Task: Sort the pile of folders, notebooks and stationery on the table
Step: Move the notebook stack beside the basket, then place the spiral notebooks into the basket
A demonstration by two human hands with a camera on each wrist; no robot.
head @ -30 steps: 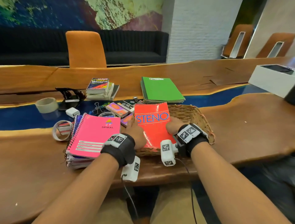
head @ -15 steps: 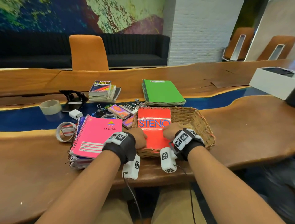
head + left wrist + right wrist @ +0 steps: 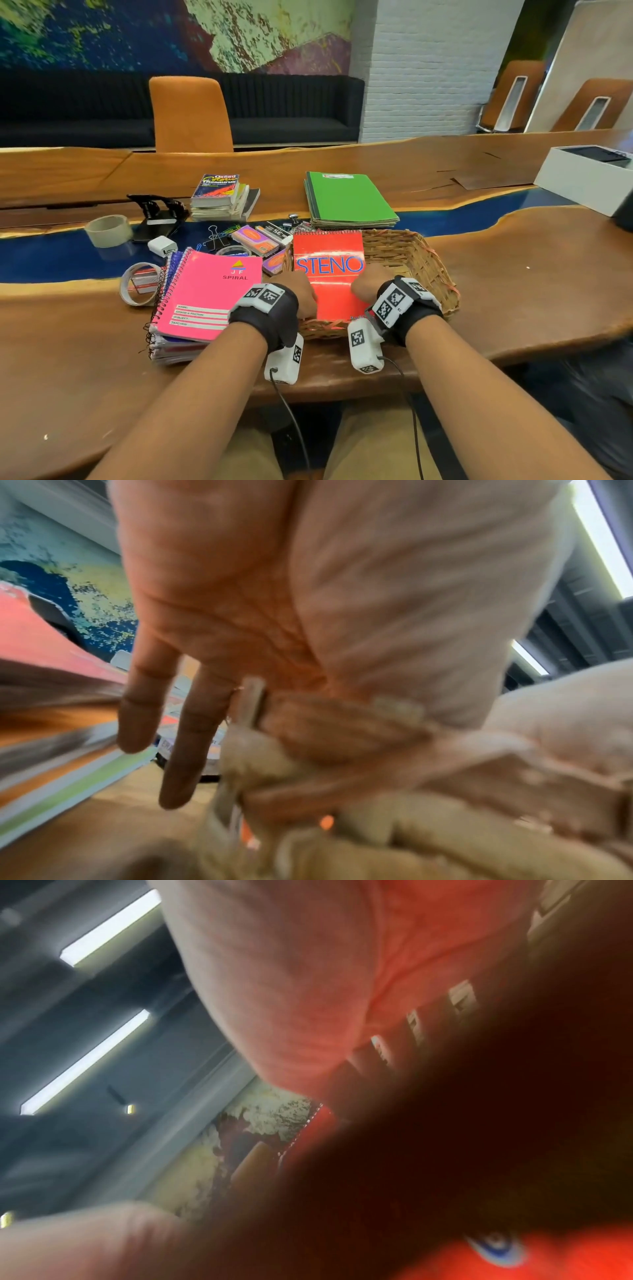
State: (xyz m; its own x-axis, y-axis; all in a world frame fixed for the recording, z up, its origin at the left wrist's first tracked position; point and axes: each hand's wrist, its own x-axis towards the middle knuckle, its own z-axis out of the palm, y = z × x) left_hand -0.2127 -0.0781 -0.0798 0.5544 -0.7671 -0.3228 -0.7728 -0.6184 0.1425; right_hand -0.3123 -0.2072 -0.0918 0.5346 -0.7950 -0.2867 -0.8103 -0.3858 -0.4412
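Left hand: the left hand point(image 3: 301, 291) sits at the near-left edge of the red steno notebook point(image 3: 330, 270). In the left wrist view two fingers point(image 3: 181, 753) hang straight and loose while the rest meet the wicker rim, so whether it grips anything I cannot tell.
Right hand: the right hand point(image 3: 368, 286) lies on the near-right part of the same cover. Its wrist view is dark and blurred, and the fingers are hidden from the head camera, so its hold cannot be told either.
Steno notebook: it lies in the left half of the wicker basket point(image 3: 428, 270), spiral edge away from the person.
Step in hand: probably settling the notebook into the basket, both hands squaring it.
Beside the basket: a pink spiral notebook point(image 3: 209, 294) tops a stack on the bench point(image 3: 513, 274), just left of the basket.
Farther off: small stationery boxes point(image 3: 255, 241) and binder clips point(image 3: 215, 238), then green folders point(image 3: 347, 200) and a pile of books point(image 3: 219, 197).
Next move: likely to let go, lift clear of the rim, and reach left for the loose stationery without dragging the notebook out.
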